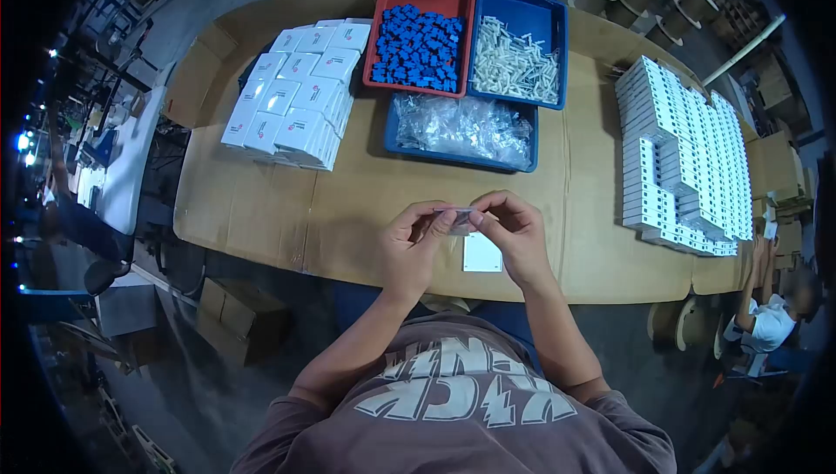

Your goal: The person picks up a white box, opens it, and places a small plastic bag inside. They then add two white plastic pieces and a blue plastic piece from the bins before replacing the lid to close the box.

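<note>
Between my fingertips, above the table's near edge, is a small clear plastic bag [461, 223]. My left hand [416, 243] pinches its left side, and my right hand [514, 235] pinches its right side. What the bag contains is too small to tell. Just below and partly behind my right hand, a flat white square piece [482, 255] lies on the cardboard-covered table [348, 213]. Beyond my hands stands a blue tray [461, 159] of clear plastic bags. Behind it are a red tray [370, 65] of small blue parts and another blue tray [562, 56] of whitish plugs.
Stacked white boxes [296, 100] stand at the left of the table, and taller stacks of white boxes [679, 161] at the right. A person [771, 317] is at the far right, beyond the table. A cardboard box [239, 317] sits on the floor at lower left.
</note>
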A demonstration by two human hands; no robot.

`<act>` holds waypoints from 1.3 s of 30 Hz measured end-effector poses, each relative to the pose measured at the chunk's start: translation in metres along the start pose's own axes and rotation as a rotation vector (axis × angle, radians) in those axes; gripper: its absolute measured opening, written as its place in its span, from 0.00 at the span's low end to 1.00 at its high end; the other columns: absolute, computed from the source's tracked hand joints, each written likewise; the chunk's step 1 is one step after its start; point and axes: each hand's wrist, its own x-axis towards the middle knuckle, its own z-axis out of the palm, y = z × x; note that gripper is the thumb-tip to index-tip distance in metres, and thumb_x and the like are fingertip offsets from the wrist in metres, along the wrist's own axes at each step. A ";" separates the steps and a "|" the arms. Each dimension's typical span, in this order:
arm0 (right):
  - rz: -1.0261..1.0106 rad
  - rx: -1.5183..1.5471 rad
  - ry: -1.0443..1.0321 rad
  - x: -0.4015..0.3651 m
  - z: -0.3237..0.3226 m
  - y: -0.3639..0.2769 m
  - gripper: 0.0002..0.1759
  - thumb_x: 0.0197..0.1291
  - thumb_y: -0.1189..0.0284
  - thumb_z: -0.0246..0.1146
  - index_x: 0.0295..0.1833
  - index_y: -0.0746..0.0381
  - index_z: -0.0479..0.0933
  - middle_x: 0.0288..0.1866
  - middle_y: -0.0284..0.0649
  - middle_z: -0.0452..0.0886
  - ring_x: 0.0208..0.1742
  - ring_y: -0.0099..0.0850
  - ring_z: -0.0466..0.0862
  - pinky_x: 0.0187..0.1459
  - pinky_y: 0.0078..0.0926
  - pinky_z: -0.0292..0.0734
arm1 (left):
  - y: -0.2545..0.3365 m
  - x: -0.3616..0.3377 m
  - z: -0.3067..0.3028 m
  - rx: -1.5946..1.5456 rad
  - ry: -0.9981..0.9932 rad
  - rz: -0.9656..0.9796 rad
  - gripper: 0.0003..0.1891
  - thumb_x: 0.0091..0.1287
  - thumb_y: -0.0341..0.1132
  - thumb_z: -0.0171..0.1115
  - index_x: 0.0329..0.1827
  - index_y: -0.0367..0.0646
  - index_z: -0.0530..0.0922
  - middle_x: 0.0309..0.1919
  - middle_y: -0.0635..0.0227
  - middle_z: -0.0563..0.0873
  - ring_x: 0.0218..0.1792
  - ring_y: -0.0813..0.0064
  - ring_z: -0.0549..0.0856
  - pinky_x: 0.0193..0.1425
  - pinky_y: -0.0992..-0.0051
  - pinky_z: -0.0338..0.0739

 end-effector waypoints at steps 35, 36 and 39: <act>-0.072 -0.112 -0.027 0.007 0.003 0.011 0.05 0.70 0.79 0.71 0.49 0.67 0.83 0.47 0.34 0.82 0.48 0.20 0.81 0.44 0.19 0.81 | -0.010 0.006 -0.004 0.015 -0.051 -0.014 0.10 0.77 0.31 0.69 0.53 0.33 0.86 0.44 0.68 0.92 0.44 0.84 0.88 0.51 0.82 0.81; -0.067 -0.106 -0.026 0.008 0.003 0.011 0.06 0.70 0.79 0.71 0.49 0.67 0.83 0.47 0.34 0.82 0.48 0.20 0.81 0.43 0.19 0.81 | -0.011 0.007 -0.005 0.025 -0.059 -0.019 0.10 0.78 0.31 0.69 0.53 0.33 0.86 0.44 0.68 0.92 0.44 0.84 0.88 0.51 0.83 0.81; -0.057 -0.077 -0.014 0.009 0.001 0.013 0.06 0.69 0.79 0.71 0.49 0.67 0.84 0.47 0.34 0.82 0.47 0.20 0.81 0.42 0.19 0.80 | -0.006 0.007 -0.002 -0.015 -0.053 -0.065 0.09 0.78 0.31 0.68 0.53 0.35 0.85 0.44 0.69 0.90 0.45 0.84 0.87 0.52 0.81 0.81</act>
